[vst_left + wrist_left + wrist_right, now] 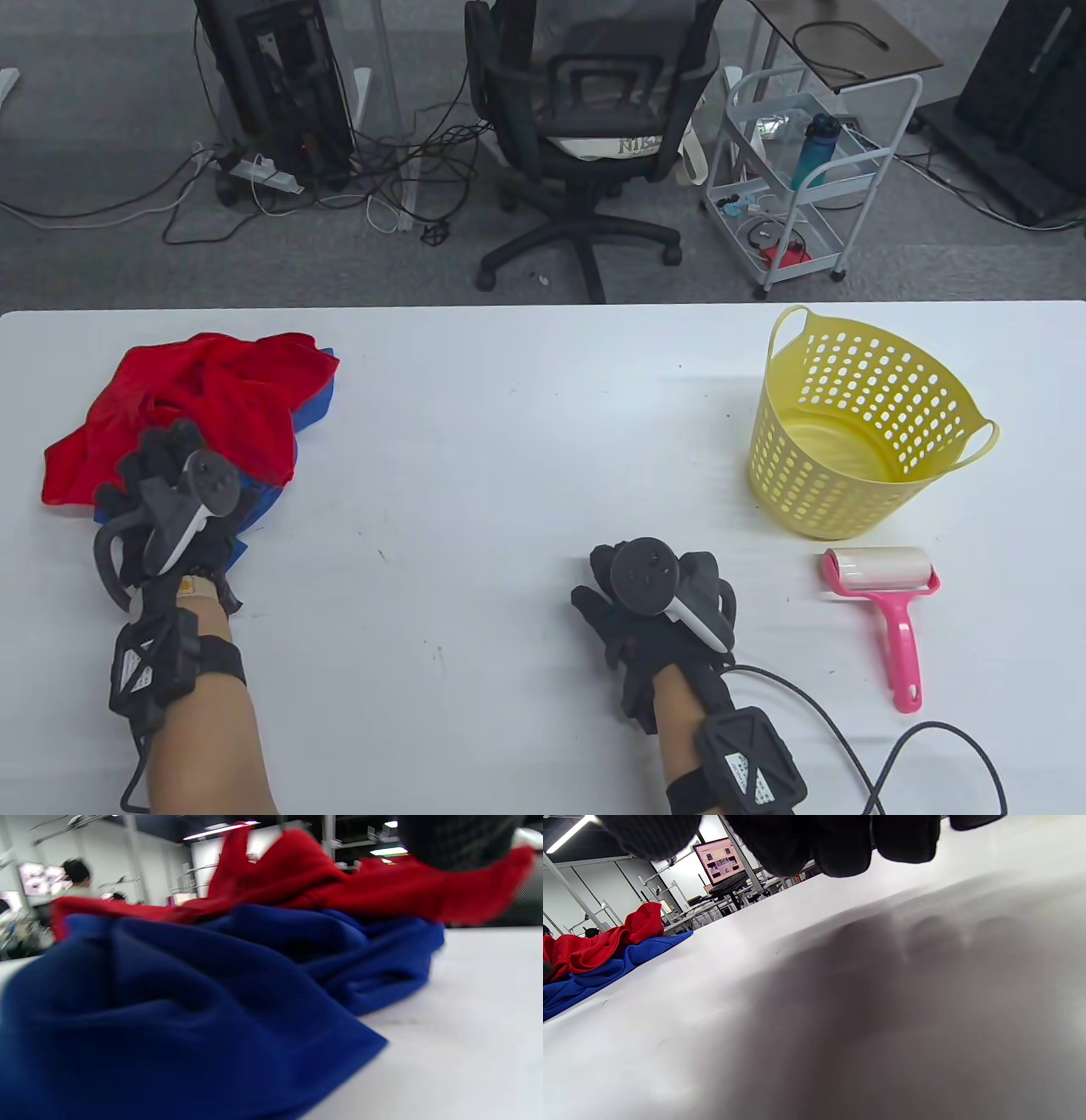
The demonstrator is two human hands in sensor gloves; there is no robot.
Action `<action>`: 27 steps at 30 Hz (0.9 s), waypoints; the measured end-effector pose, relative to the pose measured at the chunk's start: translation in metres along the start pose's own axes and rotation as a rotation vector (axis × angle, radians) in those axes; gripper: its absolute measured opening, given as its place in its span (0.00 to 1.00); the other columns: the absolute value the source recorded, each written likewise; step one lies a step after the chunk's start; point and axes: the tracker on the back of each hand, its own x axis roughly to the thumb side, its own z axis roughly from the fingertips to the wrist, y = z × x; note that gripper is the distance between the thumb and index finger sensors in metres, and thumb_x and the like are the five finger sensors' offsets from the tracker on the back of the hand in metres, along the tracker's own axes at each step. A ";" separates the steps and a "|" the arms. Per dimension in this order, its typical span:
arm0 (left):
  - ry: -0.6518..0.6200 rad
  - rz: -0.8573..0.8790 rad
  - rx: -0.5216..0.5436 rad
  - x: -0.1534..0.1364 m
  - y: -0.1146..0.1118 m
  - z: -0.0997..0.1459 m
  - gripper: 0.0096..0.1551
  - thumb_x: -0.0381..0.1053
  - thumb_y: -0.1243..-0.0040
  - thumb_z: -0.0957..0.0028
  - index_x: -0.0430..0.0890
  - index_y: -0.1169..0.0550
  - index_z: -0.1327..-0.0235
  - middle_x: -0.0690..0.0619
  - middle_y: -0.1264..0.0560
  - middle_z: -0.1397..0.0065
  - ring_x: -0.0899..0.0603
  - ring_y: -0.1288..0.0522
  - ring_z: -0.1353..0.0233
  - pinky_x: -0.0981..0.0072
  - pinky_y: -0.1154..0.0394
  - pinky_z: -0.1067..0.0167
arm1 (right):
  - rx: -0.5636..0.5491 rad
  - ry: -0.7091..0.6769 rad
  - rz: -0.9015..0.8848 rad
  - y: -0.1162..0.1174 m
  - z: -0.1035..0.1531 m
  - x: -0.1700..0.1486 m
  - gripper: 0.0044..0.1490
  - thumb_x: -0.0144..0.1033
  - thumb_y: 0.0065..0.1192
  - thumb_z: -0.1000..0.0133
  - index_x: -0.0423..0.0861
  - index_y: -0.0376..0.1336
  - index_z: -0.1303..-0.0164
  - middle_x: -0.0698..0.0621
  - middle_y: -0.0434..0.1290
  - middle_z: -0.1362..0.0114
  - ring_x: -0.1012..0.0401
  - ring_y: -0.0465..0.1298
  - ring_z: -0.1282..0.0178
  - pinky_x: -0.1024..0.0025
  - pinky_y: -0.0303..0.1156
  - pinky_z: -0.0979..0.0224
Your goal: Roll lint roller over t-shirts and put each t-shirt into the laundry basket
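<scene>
Under red t-shirt [204, 399], blue t-shirt [318, 407] mostly hidden — left hand [170, 509] grip unclear

Probably office or lab: swivel chair [585, 127], computer tower [284, 76], cable tangle [339, 182], monitor [719, 859].

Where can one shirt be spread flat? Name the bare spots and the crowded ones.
The widest bare stretch of the table lies between the shirt pile and the basket, ahead of the right hand. Bare too: the near strip between both wrists. Crowded: the left end under the left hand, and the right end, basket with lint roller.
</scene>
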 end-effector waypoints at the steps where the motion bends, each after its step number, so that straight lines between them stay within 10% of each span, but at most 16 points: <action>1: -0.026 -0.067 -0.001 0.010 0.000 -0.002 0.64 0.72 0.43 0.61 0.61 0.66 0.24 0.46 0.64 0.11 0.30 0.59 0.12 0.22 0.57 0.24 | 0.000 0.000 0.000 0.000 0.000 0.000 0.45 0.57 0.51 0.50 0.42 0.57 0.27 0.35 0.58 0.22 0.32 0.60 0.25 0.31 0.57 0.29; 5: -0.002 -0.237 -0.035 0.041 0.000 -0.012 0.57 0.71 0.43 0.59 0.64 0.56 0.21 0.49 0.63 0.10 0.30 0.60 0.11 0.22 0.58 0.23 | 0.002 0.002 -0.005 0.000 0.002 0.000 0.45 0.57 0.51 0.50 0.42 0.57 0.27 0.35 0.58 0.22 0.32 0.60 0.25 0.31 0.56 0.29; 8: 0.016 -0.164 -0.032 0.048 -0.001 -0.014 0.33 0.60 0.45 0.50 0.63 0.33 0.27 0.53 0.36 0.12 0.32 0.40 0.13 0.24 0.47 0.24 | -0.008 -0.006 -0.018 -0.004 0.003 -0.001 0.45 0.57 0.51 0.50 0.42 0.57 0.27 0.35 0.59 0.22 0.32 0.60 0.25 0.30 0.57 0.29; 11: 0.048 -0.067 0.074 0.035 0.011 -0.010 0.31 0.60 0.49 0.49 0.60 0.30 0.29 0.55 0.29 0.17 0.36 0.31 0.18 0.29 0.41 0.25 | -0.023 -0.020 -0.046 -0.005 0.003 -0.002 0.44 0.57 0.51 0.50 0.42 0.58 0.28 0.35 0.61 0.23 0.32 0.61 0.25 0.31 0.57 0.29; 17: 0.043 0.853 0.362 -0.028 0.072 0.024 0.31 0.57 0.50 0.47 0.54 0.30 0.29 0.50 0.25 0.22 0.38 0.25 0.22 0.32 0.35 0.28 | -0.023 -0.039 -0.046 -0.003 0.001 0.004 0.44 0.57 0.51 0.50 0.42 0.58 0.28 0.36 0.61 0.23 0.32 0.62 0.25 0.31 0.58 0.29; 21: -0.319 1.243 0.560 -0.037 0.132 0.074 0.31 0.58 0.50 0.45 0.49 0.29 0.29 0.48 0.21 0.28 0.39 0.21 0.29 0.37 0.32 0.30 | -0.021 -0.069 -0.061 -0.002 0.001 0.013 0.46 0.58 0.51 0.50 0.42 0.56 0.27 0.35 0.59 0.22 0.32 0.61 0.25 0.31 0.58 0.29; 27: -0.805 0.861 0.678 0.053 0.195 0.177 0.31 0.58 0.48 0.46 0.51 0.27 0.30 0.49 0.19 0.29 0.40 0.19 0.30 0.36 0.33 0.29 | -0.045 -0.216 -0.232 0.001 0.010 0.046 0.64 0.61 0.55 0.52 0.38 0.30 0.24 0.34 0.44 0.20 0.31 0.54 0.22 0.30 0.54 0.28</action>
